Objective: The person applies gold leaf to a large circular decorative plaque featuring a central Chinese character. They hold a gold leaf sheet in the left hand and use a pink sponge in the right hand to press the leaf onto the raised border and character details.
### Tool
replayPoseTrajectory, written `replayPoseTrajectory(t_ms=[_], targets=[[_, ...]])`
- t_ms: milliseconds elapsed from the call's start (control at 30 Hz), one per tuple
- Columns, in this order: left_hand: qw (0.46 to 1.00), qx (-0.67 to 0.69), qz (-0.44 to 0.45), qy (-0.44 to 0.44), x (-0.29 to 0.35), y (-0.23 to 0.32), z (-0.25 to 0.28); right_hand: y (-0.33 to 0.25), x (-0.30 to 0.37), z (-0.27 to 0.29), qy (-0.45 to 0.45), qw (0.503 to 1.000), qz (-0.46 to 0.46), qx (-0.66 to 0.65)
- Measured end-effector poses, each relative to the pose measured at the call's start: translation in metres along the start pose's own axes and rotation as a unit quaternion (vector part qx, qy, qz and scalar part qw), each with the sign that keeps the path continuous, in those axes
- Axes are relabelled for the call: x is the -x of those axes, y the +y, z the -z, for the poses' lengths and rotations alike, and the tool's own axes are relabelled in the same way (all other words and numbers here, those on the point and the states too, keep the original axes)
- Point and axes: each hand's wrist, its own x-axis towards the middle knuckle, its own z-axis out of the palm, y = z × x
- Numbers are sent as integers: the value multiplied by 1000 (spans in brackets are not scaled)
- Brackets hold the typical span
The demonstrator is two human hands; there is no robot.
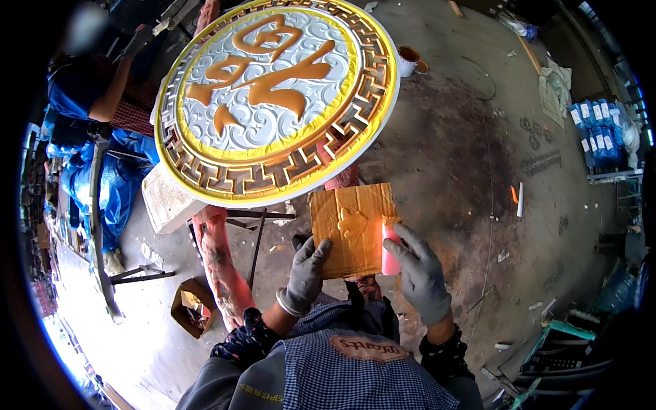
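My left hand (305,275), in a grey glove, grips the lower left edge of a square piece of cardboard (333,239) smeared with orange paint. At the board's right edge my right hand (421,277), gloved too, closes on a small pink block (391,255) with orange paint at its upper end. I cannot tell whether the block is sponge or plastic. Beyond both hands a large round relief panel (273,154) lies raised on supports. Its raised characters are orange, the scrollwork ground pale grey, and the key-pattern border brown and gold with a yellow rim.
A paint bucket (408,61) stands on the floor beyond the panel. Under the panel are a pink-wrapped bar (220,263) and a white block (166,201). At far left another person's arm (113,92) shows. A cardboard box (191,307) stands at lower left; blue-wrapped packages (601,137) are at right.
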Motion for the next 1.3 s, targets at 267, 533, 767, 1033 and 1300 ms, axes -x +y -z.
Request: replayPoseTrajectory(t_ms=[267, 533, 767, 1033, 1300], targets=[[999, 12, -18, -30, -10, 57, 52, -64, -49, -71, 178, 976, -49, 113], [999, -16, -50, -6, -3, 84, 90, -101, -72, -103, 86, 978, -162, 95], [995, -3, -102, 10, -2, 99, 111, -123, -101, -122, 35, 976, -151, 151], [996, 35, -81, 20, -9, 112, 134, -117, -122, -113, 57, 971, -193, -129], [995, 63, -74, 18, -15, 123, 144, -138, -158, -141, 64, 995, -36, -73]])
